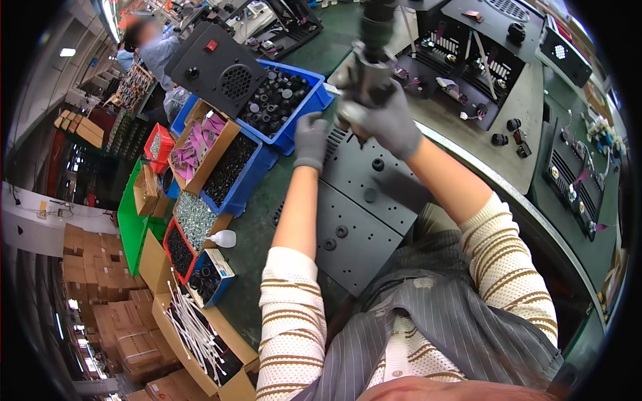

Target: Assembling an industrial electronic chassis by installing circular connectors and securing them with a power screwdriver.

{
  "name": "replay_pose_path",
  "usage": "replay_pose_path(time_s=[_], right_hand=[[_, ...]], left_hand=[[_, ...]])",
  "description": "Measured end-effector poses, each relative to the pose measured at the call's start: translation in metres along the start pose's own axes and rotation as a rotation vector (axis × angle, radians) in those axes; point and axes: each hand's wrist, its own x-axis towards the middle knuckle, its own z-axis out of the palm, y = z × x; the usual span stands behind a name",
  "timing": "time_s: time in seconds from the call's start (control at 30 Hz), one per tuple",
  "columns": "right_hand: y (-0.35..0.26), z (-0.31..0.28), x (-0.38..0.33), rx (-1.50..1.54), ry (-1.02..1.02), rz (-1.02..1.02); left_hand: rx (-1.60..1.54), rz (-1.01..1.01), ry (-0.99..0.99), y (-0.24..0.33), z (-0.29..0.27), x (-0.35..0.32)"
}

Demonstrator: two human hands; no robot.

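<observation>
My right hand (391,123), in a grey glove, is wrapped round a dark power screwdriver (376,77) that comes down from the top of the view. Its lower end points at a flat black metal panel (348,160) with holes and vent slots. At that panel's far left edge my left hand (310,142), also gloved, rests with its fingers bent against the edge. A second black panel (358,234) lies nearer to me, against the first. Round black rubber feet (342,231) sit on both panels. The screwdriver is slightly blurred and its tip is hard to make out.
To the left stand blue bins (284,140) of black parts, a carton of purple pieces (194,150), a tray of screws (194,220), a small white bottle (224,238) and a box of white cable ties (194,327). Wired black panels (461,67) lie on the right.
</observation>
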Motion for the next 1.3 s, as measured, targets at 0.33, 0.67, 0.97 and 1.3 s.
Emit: replay_pose_path(time_s=[0.33,0.67,0.97,1.3], right_hand=[[-0.044,-0.026,-0.12,0.533,-0.026,-0.062],[-0.059,-0.018,-0.139,0.416,-0.002,0.018],[-0.082,0.021,-0.136,0.896,0.078,0.011],[-0.054,-0.012,-0.131,0.449,-0.397,-0.212]], left_hand=[[-1.099,-0.543,-0.3,0.05,-0.05,-0.096],[-1.482,-0.538,-0.268,0.034,-0.036,-0.218],[-1.501,-0.719,-0.445,0.038,0.001,-0.257],[-1.587,-0.829,-0.445,0.057,0.006,-0.268]])
